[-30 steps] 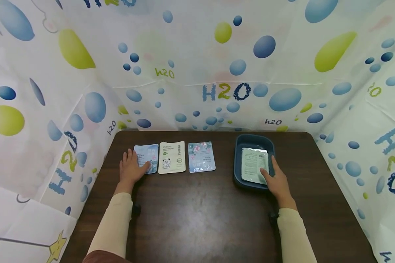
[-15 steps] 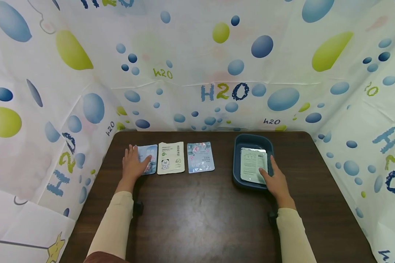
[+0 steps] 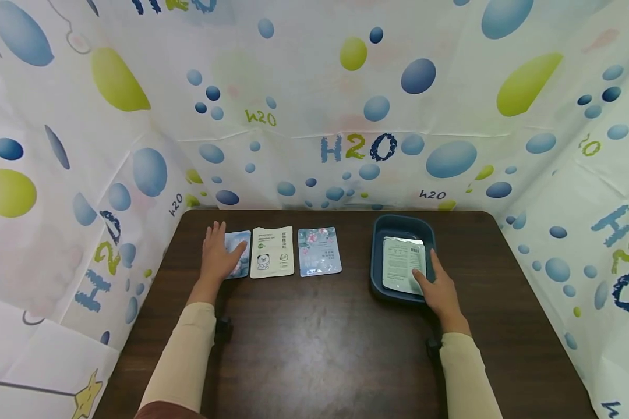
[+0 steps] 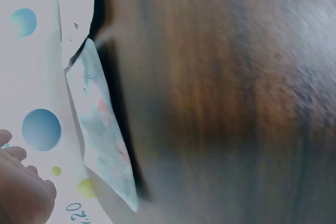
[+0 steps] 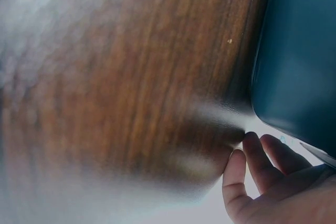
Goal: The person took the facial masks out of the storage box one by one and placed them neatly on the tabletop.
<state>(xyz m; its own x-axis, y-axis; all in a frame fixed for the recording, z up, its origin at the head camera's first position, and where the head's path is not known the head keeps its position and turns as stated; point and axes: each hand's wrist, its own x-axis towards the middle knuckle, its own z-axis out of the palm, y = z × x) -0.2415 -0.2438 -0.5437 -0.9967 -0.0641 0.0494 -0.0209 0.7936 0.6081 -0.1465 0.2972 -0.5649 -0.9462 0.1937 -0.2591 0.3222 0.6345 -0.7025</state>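
My left hand [image 3: 217, 256] is over the left part of a pale blue floral sachet [image 3: 238, 265], fingers extended and thumb spread across it. This sachet [image 4: 102, 124] lies along the table in the left wrist view, the fingers beyond it at lower left. Right beside it are a cream sachet [image 3: 272, 253] with a bear print and another blue floral sachet [image 3: 320, 250]. My right hand [image 3: 442, 294] holds the right side of a dark blue plastic tray [image 3: 377, 256], thumb over a pale green printed sachet [image 3: 400, 265] inside. Its other fingers [image 5: 262, 169] bend outside the tray wall.
The dark wooden table [image 3: 314, 337] has rounded far corners. White cloth [image 3: 283, 70] printed with blue and green bubbles hangs behind it and along both sides. Light reflects off the tabletop between the arms.
My left hand has shifted slightly right and away from me, uncovering the table left of the blue sachet and hiding more of that sachet. My right hand and the tray have stayed put.
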